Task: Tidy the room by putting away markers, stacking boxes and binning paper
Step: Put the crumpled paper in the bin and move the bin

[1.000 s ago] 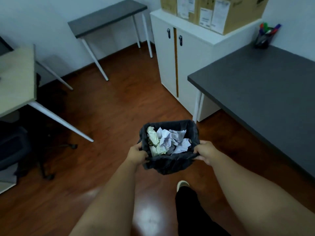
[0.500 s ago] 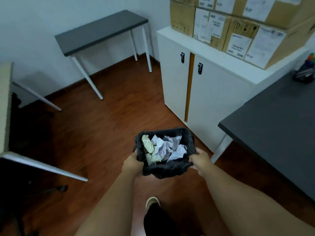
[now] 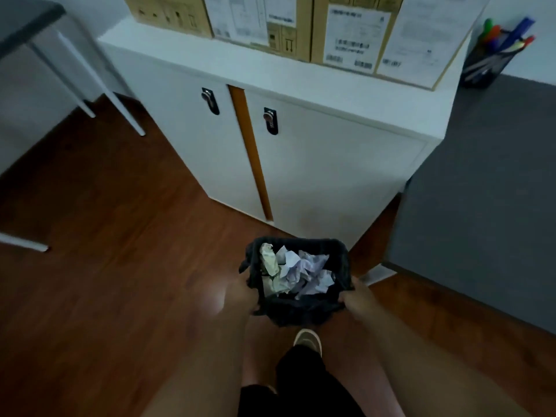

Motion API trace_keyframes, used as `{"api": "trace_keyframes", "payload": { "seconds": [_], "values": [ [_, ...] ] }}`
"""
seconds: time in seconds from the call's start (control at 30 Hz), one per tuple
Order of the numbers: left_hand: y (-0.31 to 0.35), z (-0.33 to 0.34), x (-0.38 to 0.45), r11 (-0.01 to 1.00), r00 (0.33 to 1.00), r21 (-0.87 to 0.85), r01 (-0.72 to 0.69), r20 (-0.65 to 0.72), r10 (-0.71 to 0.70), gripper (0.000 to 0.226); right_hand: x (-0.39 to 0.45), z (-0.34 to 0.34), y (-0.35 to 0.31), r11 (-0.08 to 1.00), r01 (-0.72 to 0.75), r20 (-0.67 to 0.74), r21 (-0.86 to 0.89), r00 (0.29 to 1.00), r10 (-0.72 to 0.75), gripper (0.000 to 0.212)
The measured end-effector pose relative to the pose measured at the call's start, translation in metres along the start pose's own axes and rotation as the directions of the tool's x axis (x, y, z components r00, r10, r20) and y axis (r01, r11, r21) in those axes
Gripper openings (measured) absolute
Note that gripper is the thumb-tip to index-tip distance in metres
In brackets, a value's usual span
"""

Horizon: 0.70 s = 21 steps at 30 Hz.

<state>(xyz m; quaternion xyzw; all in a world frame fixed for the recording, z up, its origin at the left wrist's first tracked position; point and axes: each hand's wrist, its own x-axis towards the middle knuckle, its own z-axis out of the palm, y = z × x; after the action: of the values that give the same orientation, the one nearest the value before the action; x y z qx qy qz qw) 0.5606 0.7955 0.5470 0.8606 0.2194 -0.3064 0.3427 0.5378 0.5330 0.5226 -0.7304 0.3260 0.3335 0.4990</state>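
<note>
I hold a small black bin point(image 3: 304, 311) in front of me above the wooden floor, its liner folded over the rim. Crumpled white and greenish paper point(image 3: 296, 272) fills it. My left hand point(image 3: 240, 293) grips its left side and my right hand point(image 3: 358, 299) grips its right side. Cardboard boxes point(image 3: 304, 25) with white labels stand on the white cabinet point(image 3: 325, 164) straight ahead. A black holder point(image 3: 484, 66) with coloured markers point(image 3: 505, 34) sits at the far corner of the grey table on the right.
The grey table point(image 3: 487, 188) runs along the right side, its corner close to the bin. A small grey table with white legs point(image 3: 75, 73) stands at the far left. Another table leg point(image 3: 24, 242) juts in from the left. My shoe point(image 3: 308, 341) shows below the bin.
I have walked closer to the white cabinet with the bin held in both hands. The cabinet and boxes now loom larger, and the view has turned right.
</note>
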Motion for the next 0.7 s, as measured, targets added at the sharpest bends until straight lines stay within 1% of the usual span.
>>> {"api": "trace_keyframes", "payload": {
  "seconds": [0.03, 0.07, 0.1, 0.13, 0.2, 0.23, 0.3, 0.37, 0.4, 0.47, 0.57, 0.63, 0.67, 0.7],
  "values": [
    [0.000, 0.006, 0.023, 1.000, 1.000, 0.023, -0.016, 0.015, 0.016, 0.021, 0.010, 0.001, -0.007, 0.999, -0.012, -0.011, -0.042, 1.000, 0.012, 0.033],
    [0.003, 0.009, 0.043, 0.997, 0.999, 0.055, -0.049, 0.023, 0.047, 0.017, 0.021, 0.003, -0.012, 0.997, -0.058, -0.026, -0.053, 0.998, 0.056, 0.020],
    [0.006, 0.013, 0.064, 0.993, 0.995, 0.074, -0.093, 0.034, 0.091, 0.014, 0.034, 0.005, -0.015, 0.993, -0.114, -0.041, -0.034, 0.993, 0.113, 0.014],
    [0.008, 0.017, 0.085, 0.987, 0.991, 0.096, -0.130, 0.046, 0.126, 0.014, 0.047, 0.009, -0.018, 0.987, -0.162, -0.061, 0.010, 0.985, 0.163, 0.012],
    [0.010, 0.028, 0.132, 0.966, 0.981, 0.178, -0.190, 0.084, 0.177, 0.027, 0.082, 0.021, -0.015, 0.968, -0.236, -0.076, 0.085, 0.967, 0.242, 0.028],
    [0.010, 0.034, 0.154, 0.951, 0.976, 0.222, -0.214, 0.095, 0.197, 0.027, 0.099, 0.027, -0.013, 0.963, -0.242, -0.095, 0.119, 0.963, 0.254, 0.032],
    [0.009, 0.051, 0.195, 0.940, 0.969, 0.244, -0.239, 0.122, 0.214, 0.026, 0.138, 0.037, -0.005, 0.947, -0.254, -0.147, 0.198, 0.947, 0.285, 0.034],
    [0.004, 0.071, 0.229, 0.937, 0.961, 0.234, -0.261, 0.156, 0.229, 0.026, 0.174, 0.047, 0.007, 0.927, -0.284, -0.178, 0.245, 0.927, 0.331, 0.030],
    [0.001, 0.082, 0.246, 0.931, 0.952, 0.225, -0.287, 0.174, 0.251, 0.028, 0.191, 0.053, 0.017, 0.927, -0.287, -0.214, 0.241, 0.916, 0.339, 0.029],
    [-0.002, 0.105, 0.276, 0.922, 0.936, 0.198, -0.332, 0.189, 0.297, 0.035, 0.219, 0.061, 0.032, 0.930, -0.272, -0.296, 0.249, 0.893, 0.340, 0.028],
    [0.004, 0.139, 0.317, 0.907, 0.905, 0.130, -0.401, 0.210, 0.370, 0.050, 0.253, 0.060, 0.052, 0.934, -0.242, -0.423, 0.261, 0.841, 0.337, 0.019],
    [0.009, 0.155, 0.327, 0.898, 0.885, 0.090, -0.430, 0.237, 0.400, 0.060, 0.267, 0.059, 0.066, 0.927, -0.299, -0.480, 0.228, 0.794, 0.374, 0.028],
    [0.010, 0.159, 0.331, 0.907, 0.888, 0.073, -0.415, 0.251, 0.386, 0.063, 0.271, 0.060, 0.071, 0.923, -0.306, -0.504, 0.234, 0.774, 0.384, 0.033],
    [0.010, 0.160, 0.334, 0.922, 0.892, 0.010, -0.386, 0.257, 0.371, 0.065, 0.271, 0.062, 0.074, 0.926, -0.282, -0.515, 0.252, 0.771, 0.375, 0.038]
  ]
}}
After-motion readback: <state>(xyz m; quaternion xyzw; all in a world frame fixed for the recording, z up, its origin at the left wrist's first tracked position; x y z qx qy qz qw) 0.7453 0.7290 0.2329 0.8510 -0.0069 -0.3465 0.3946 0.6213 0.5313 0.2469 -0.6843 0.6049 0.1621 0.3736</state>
